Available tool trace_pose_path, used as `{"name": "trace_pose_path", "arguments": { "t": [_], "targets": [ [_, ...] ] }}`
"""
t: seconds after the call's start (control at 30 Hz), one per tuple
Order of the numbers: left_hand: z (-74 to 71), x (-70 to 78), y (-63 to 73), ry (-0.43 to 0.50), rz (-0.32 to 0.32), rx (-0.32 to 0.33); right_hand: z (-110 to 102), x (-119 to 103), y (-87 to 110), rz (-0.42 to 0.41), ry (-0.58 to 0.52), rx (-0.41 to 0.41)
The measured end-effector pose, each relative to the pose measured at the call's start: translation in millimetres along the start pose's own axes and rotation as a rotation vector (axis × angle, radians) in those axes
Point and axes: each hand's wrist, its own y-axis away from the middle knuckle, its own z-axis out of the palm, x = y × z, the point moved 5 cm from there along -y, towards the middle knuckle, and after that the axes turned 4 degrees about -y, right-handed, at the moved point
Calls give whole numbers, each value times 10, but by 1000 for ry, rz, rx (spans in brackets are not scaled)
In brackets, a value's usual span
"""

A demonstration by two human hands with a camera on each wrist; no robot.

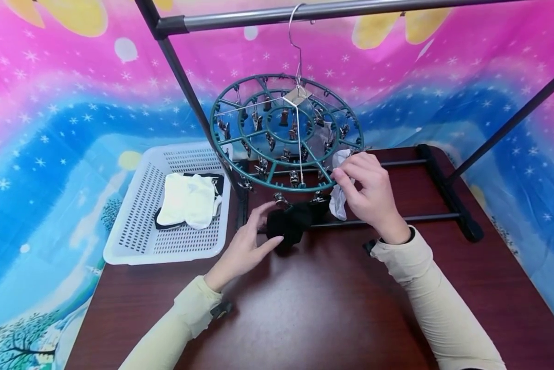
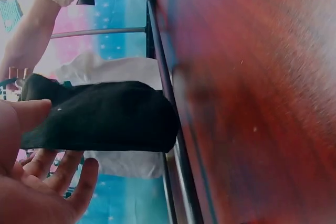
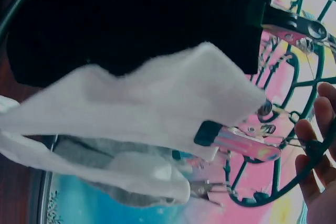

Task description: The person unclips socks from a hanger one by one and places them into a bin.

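Note:
A round green clip hanger hangs by its metal hook from a rail. A black sock hangs clipped at its near side; a metal clip grips its top edge in the right wrist view. My left hand is around the sock with fingers spread, the thumb across its face and the other fingers past its lower edge. My right hand holds the hanger's rim at the right, fingers bent at the green ring. Beside it hangs a white sock, clipped, with a greyish one behind.
A white plastic basket at the left holds white and black folded socks. The rack's dark post rises beside it, and its base bars lie on the brown table. Several unused metal clips dangle from the rings.

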Motion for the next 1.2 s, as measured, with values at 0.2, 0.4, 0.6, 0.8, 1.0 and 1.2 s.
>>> {"name": "trace_pose_path", "arguments": {
  "t": [0.2,0.4,0.6,0.8,1.0,1.2],
  "targets": [
    [-50,-23,136,-38,64,99,109,-88,28,-22,-6,-42],
    [-153,-33,283,5,67,196,158,-170,19,-33,-26,-65],
    [-202,-58,381,36,9,233,198,-212,5,-34,-35,-70],
    [-262,-75,427,33,7,269,219,-240,6,-9,-31,-76],
    [-327,-84,457,29,10,285,237,-284,19,-6,-38,-80],
    [-383,-83,477,-1,56,295,219,-309,9,-30,-14,-7]
  ]
}}
